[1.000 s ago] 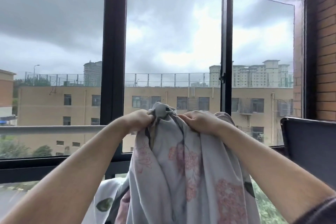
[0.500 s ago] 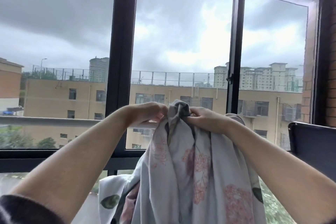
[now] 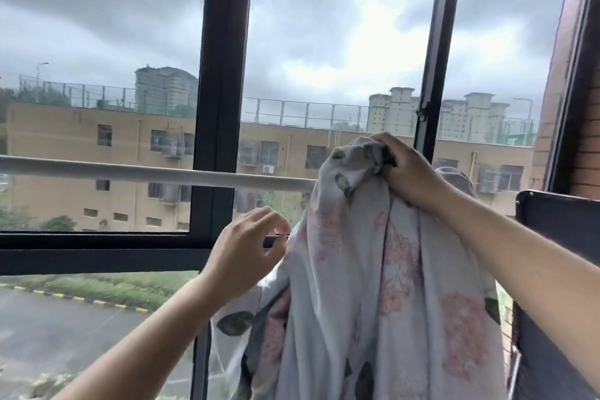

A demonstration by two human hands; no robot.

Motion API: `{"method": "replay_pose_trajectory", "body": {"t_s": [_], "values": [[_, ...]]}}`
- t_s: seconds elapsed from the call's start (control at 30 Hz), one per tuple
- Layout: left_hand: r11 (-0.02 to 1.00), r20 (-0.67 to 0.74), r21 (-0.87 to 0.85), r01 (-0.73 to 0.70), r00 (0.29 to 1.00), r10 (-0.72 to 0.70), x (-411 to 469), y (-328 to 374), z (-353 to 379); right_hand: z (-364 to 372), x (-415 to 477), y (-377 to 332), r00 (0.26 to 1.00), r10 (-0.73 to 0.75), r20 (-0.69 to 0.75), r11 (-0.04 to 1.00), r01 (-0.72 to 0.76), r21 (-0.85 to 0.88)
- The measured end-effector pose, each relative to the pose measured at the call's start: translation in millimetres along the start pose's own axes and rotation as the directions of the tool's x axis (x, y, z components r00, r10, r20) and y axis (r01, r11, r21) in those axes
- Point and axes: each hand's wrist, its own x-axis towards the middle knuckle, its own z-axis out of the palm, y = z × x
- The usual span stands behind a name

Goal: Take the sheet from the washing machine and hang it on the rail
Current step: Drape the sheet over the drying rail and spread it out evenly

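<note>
The sheet [image 3: 367,286] is pale grey with pink flowers and dark leaves. It hangs in a bunched fold in front of the window, right of centre. My right hand [image 3: 406,172] is shut on its gathered top, held just above the level of the white rail [image 3: 146,172]. That rail runs horizontally from the left edge and passes behind the sheet. My left hand [image 3: 246,256] is below the rail, beside the sheet's left edge, its fingers curled and pinched close to the cloth; whether it grips the cloth is unclear.
Black window frames [image 3: 224,91] stand behind the rail, with a lower crossbar [image 3: 97,253]. A dark panel [image 3: 558,269] rises at the right, next to a brick wall [image 3: 587,153]. Buildings and a road lie outside.
My left hand has let go of the sheet's top and dropped to its left edge. My right hand keeps the bunched top. The view has swung left, so the sheet sits further right.
</note>
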Motion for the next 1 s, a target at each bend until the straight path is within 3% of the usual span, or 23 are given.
{"method": "replay_pose_trajectory", "body": {"t_s": [0.07, 0.17, 0.27, 0.37, 0.43, 0.53, 0.6, 0.7, 0.83, 0.93, 1.0], "values": [[0.937, 0.213, -0.276, 0.216, 0.964, -0.159, 7, -13, 4, 15, -5, -18, 0.999, 0.026, -0.042, 0.995, -0.03, -0.1], [0.778, 0.437, -0.491, 0.393, 0.883, -0.17, 25, -31, 15, 36, -12, -43, 0.977, 0.212, 0.032, 0.883, -0.177, -0.435], [0.676, 0.635, -0.538, 0.503, 0.77, -0.068, 38, -33, 25, 49, -19, -65, 0.915, 0.396, 0.08, 0.727, -0.259, -0.635], [0.672, 0.75, -0.479, 0.565, 0.661, -0.022, 43, -26, 37, 54, -22, -78, 0.866, 0.493, 0.083, 0.631, -0.29, -0.72], [0.676, 0.777, -0.45, 0.583, 0.629, -0.025, 44, -24, 46, 52, -20, -83, 0.867, 0.495, 0.049, 0.566, -0.28, -0.775], [0.709, 0.756, -0.431, 0.559, 0.652, -0.054, 40, -27, 60, 46, -20, -91, 0.898, 0.438, 0.037, 0.542, -0.231, -0.808], [0.776, 0.715, -0.39, 0.495, 0.694, -0.084, 39, -36, 63, 37, -18, -94, 0.903, 0.429, 0.022, 0.555, -0.244, -0.795], [0.939, 0.57, -0.198, 0.282, 0.812, -0.123, 36, -63, 62, 25, -16, -91, 0.914, 0.406, -0.013, 0.628, -0.289, -0.723], [0.981, 0.418, -0.005, 0.192, 0.892, -0.173, 33, -101, 59, 10, -4, -89, 0.889, 0.457, 0.036, 0.654, -0.309, -0.691], [0.977, 0.536, 0.026, 0.212, 0.822, -0.193, 26, -115, 60, 9, 4, -92, 0.866, 0.492, 0.083, 0.675, -0.32, -0.665], [0.924, 0.75, -0.157, 0.348, 0.651, -0.118, 25, -110, 55, 12, 7, -92, 0.861, 0.497, 0.112, 0.676, -0.303, -0.672]]}}
